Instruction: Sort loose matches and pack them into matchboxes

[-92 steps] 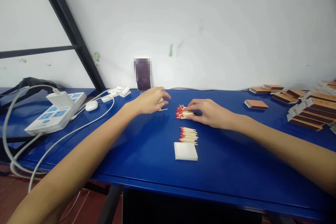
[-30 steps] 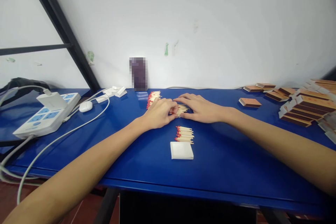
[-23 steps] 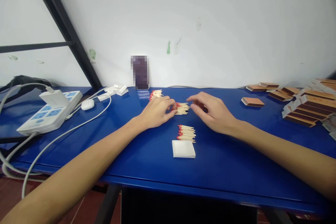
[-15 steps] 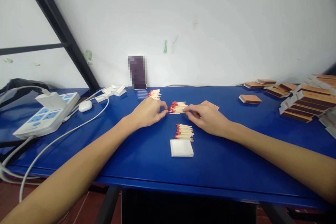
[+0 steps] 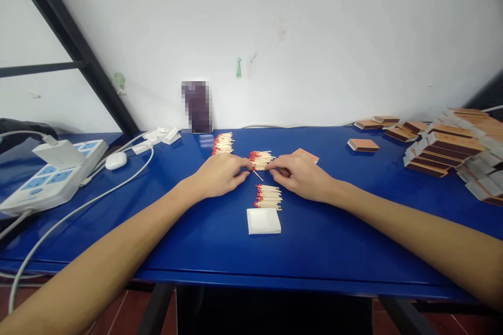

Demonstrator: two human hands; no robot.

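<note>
Mid-frame, left hand (image 5: pixel 220 174) and right hand (image 5: pixel 302 176), fingers curled, can't tell if pinching, flank red-tipped wooden match pile (image 5: pixel 262 158), mostly aligned, one slanted pale matchstick (image 5: pixel 258 175) out of line.

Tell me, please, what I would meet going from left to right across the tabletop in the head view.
White rectangular power strip with blue socket panels, rounded white plastic case, left hand, red-tipped wooden matches between the hands, right hand, lone flat orange cardboard matchbox, stacked orange-and-brown cardboard matchboxes.
</note>
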